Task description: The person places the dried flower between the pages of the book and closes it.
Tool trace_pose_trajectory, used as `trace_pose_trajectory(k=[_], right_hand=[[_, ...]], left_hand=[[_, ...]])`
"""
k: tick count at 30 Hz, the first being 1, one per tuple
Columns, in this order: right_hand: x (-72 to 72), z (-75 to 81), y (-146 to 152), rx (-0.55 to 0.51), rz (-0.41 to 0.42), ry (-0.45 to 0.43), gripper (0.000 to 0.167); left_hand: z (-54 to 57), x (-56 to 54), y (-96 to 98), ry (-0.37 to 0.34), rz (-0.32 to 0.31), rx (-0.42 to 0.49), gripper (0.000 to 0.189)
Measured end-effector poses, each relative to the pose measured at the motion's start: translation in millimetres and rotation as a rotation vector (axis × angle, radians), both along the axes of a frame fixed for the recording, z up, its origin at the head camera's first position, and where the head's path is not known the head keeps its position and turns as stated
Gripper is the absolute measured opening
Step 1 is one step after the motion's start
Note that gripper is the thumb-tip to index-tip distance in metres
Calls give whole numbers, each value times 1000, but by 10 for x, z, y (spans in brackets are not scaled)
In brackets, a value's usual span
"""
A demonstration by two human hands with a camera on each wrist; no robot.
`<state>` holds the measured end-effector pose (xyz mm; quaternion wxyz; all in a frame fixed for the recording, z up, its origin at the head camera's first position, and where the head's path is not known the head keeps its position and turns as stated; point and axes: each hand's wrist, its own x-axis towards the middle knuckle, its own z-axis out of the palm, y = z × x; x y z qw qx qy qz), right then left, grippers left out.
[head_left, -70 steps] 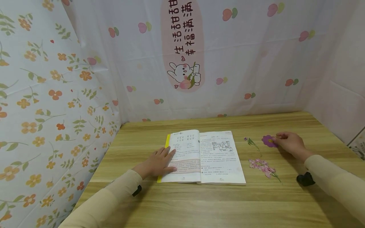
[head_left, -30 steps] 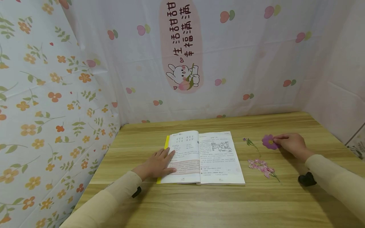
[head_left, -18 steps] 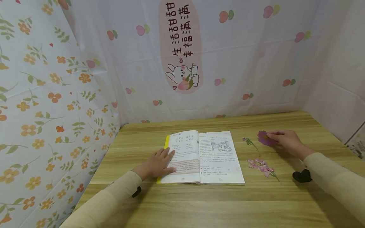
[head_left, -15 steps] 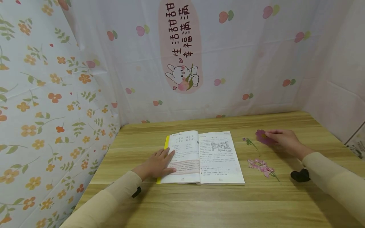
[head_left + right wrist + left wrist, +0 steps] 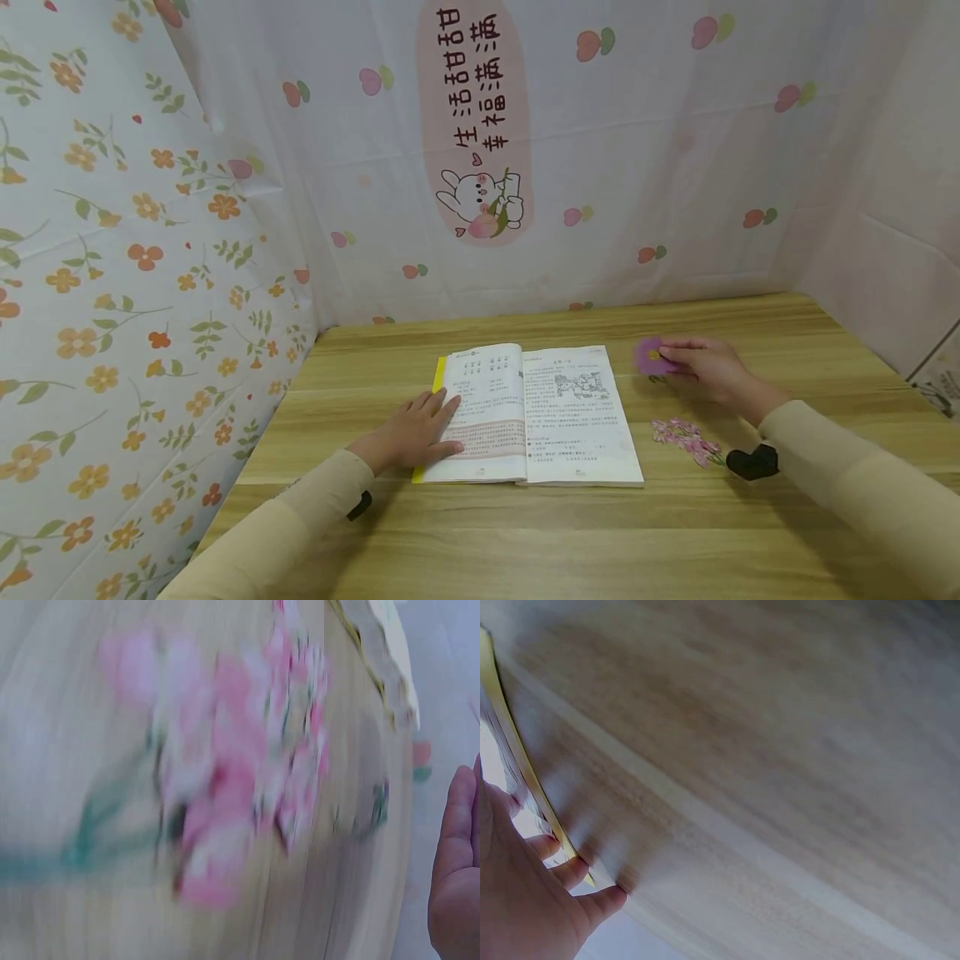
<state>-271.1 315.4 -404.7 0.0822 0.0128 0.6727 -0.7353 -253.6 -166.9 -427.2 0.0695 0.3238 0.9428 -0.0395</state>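
An open book [image 5: 577,433] with a yellow cover lies on the table. My left hand [image 5: 412,429] rests on its left page with fingers spread; in the left wrist view, the fingertips of this hand [image 5: 532,892] reach over the yellow edge. Just right of the book, my right hand [image 5: 712,371] pinches a flat purple flower [image 5: 647,357] with a yellow centre between thumb and fingers. The flower covers most of a small sprig [image 5: 657,380]. Nearer to me lies a pink flower sprig [image 5: 686,440], large and blurred in the right wrist view, where the held flower is out of sight.
Wood-grain table [image 5: 480,542] under everything. A white printed cloth [image 5: 645,167] hangs behind it, and a flower-patterned cloth [image 5: 150,333] stands along the left side. The black wrist device [image 5: 752,461] on my right arm overlaps the pink sprig's stem.
My right hand has carried the purple flower leftward from the right of the table towards the book, over the small sprig. The left hand has stayed on the page.
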Motion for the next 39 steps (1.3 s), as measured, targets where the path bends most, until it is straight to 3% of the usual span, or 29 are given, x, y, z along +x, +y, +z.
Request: trace_pose_trajectory(k=[5, 9, 15, 22, 31, 39], right_hand=[[5, -18, -212, -14, 22, -4, 16], [35, 11, -401, 35, 31, -16, 14], [43, 9, -701, 52, 39, -61, 36], [37, -36, -1023, 114, 47, -93, 46], [56, -75, -1356, 151, -3, -135, 40], [66, -130, -1558, 257, -35, -113, 37]], left_hand=[[-3, -2, 0, 2, -3, 0, 81], [-8, -9, -2, 10, -6, -2, 82], [-11, -11, -4, 1, 0, -4, 82], [-14, -10, -1, -3, 8, -9, 82], [-29, -19, -2, 22, 11, -25, 83], [-36, -23, -1, 15, 12, -27, 83]])
